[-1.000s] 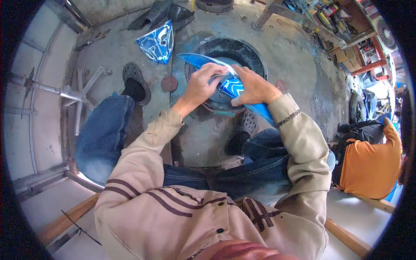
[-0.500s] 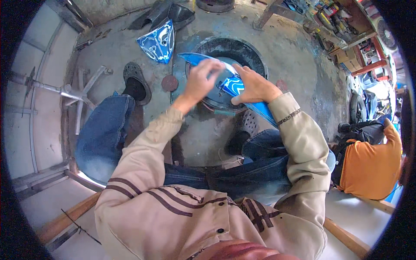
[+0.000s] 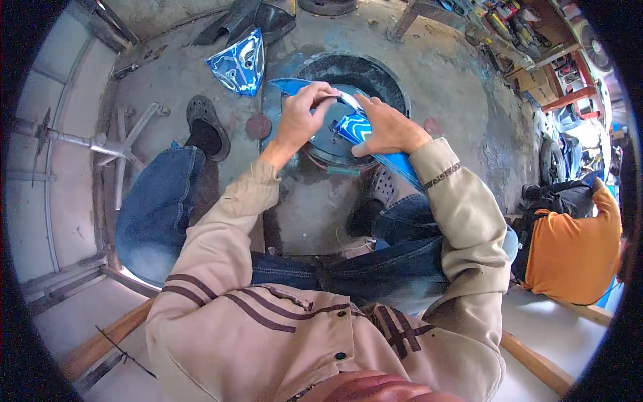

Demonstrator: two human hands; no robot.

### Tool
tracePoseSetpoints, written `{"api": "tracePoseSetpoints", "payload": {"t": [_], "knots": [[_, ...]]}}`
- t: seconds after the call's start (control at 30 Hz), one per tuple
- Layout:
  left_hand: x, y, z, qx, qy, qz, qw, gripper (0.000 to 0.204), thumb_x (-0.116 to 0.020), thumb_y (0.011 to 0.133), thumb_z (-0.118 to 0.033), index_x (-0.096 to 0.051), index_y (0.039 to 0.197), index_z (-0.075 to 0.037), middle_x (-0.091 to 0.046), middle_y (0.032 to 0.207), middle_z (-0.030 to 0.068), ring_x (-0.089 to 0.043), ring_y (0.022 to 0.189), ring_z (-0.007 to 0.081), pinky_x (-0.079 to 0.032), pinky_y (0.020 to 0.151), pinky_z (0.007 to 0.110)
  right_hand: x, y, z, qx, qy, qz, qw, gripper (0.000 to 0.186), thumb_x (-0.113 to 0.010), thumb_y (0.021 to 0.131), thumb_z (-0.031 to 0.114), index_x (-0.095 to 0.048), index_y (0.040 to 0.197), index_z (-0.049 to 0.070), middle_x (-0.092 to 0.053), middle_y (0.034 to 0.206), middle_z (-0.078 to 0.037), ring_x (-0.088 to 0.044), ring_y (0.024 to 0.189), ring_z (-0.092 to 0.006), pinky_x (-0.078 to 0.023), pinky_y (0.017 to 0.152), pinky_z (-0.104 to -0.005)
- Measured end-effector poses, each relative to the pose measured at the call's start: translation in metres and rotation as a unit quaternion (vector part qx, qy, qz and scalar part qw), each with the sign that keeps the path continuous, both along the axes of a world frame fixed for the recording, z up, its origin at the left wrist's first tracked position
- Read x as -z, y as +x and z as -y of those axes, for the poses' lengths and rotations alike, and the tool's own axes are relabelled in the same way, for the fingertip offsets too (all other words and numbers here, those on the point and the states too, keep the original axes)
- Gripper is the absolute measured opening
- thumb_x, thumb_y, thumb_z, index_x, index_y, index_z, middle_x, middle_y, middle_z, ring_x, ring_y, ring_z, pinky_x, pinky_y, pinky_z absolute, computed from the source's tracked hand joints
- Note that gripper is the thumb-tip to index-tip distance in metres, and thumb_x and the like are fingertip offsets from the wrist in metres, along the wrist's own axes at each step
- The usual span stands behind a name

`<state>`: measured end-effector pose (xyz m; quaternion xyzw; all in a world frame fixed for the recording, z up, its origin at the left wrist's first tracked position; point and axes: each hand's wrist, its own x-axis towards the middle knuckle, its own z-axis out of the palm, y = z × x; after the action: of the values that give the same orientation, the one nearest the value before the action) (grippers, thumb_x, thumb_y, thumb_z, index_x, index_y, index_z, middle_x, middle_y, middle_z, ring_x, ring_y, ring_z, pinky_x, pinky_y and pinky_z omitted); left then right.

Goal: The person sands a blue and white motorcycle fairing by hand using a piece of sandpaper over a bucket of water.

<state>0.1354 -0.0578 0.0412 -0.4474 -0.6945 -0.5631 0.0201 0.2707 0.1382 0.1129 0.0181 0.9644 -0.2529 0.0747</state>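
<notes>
A long, curved blue panel (image 3: 398, 165) with white patterning hangs over the black tub, running from the far left tip toward my right knee. My right hand (image 3: 392, 128) grips it, thumb on the near side and fingers over the far edge. At the panel's far part my left hand (image 3: 303, 119) is closed in a pinch beside a pale strip; what is between its fingertips is too small to make out. The round black tub (image 3: 395, 79) stands on the floor below both hands, with liquid inside.
Another blue and white panel (image 3: 242, 65) lies on the floor at the far left, by a black moulded part (image 3: 276, 25). Reddish round discs (image 3: 258, 126) flank the tub. A metal stand (image 3: 124, 147) is at left, a crowded shelf (image 3: 529, 40) at right. A person in orange (image 3: 573, 258) sits at right.
My left hand has gone from a blurred, looser pose to a pinch at the panel's far edge. My right hand keeps its hold. The view has shifted slightly.
</notes>
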Motion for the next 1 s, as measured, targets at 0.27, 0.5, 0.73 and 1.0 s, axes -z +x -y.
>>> {"api": "tracePoseSetpoints", "payload": {"t": [0.27,0.5,0.73,1.0], "knots": [[-0.006,-0.009,0.004,-0.024,-0.026,-0.129,0.991,0.021,-0.079,0.095,0.001,-0.074,0.114,-0.004,-0.080,0.115,0.0115,-0.079,0.105,0.0276,-0.064,0.089,0.040,-0.004,0.001,0.002,0.005,0.011,0.014,1.000,0.120,-0.096,0.066,0.043,-0.041,0.162,-0.003,-0.061,0.143,-0.032,-0.061,0.136,-0.0498,-0.052,0.113,-0.0549],[-0.010,-0.008,0.005,-0.046,-0.017,-0.198,0.979,0.021,-0.080,0.093,0.000,-0.076,0.112,-0.006,-0.081,0.109,0.0101,-0.078,0.103,0.0303,-0.061,0.093,0.042,0.004,0.004,0.001,0.000,0.019,0.001,1.000,0.122,-0.097,0.064,0.049,-0.041,0.161,0.000,-0.063,0.140,-0.032,-0.062,0.134,-0.0523,-0.055,0.107,-0.0614],[-0.013,0.004,0.003,0.075,-0.002,-0.091,0.993,0.022,-0.077,0.096,0.002,-0.075,0.117,-0.005,-0.080,0.113,0.0112,-0.079,0.107,0.0287,-0.063,0.093,0.038,0.002,0.006,0.000,0.002,0.025,0.010,1.000,0.124,-0.097,0.064,0.051,-0.040,0.162,0.001,-0.062,0.141,-0.032,-0.061,0.134,-0.0522,-0.054,0.107,-0.0627],[-0.012,0.010,-0.001,0.031,0.015,-0.159,0.987,0.021,-0.076,0.096,0.004,-0.073,0.115,-0.004,-0.080,0.114,0.0123,-0.081,0.105,0.0300,-0.064,0.091,0.040,0.005,0.006,-0.003,0.000,0.024,0.006,1.000,0.125,-0.097,0.064,0.050,-0.039,0.163,0.001,-0.061,0.143,-0.031,-0.060,0.138,-0.0518,-0.053,0.111,-0.0620]]}}
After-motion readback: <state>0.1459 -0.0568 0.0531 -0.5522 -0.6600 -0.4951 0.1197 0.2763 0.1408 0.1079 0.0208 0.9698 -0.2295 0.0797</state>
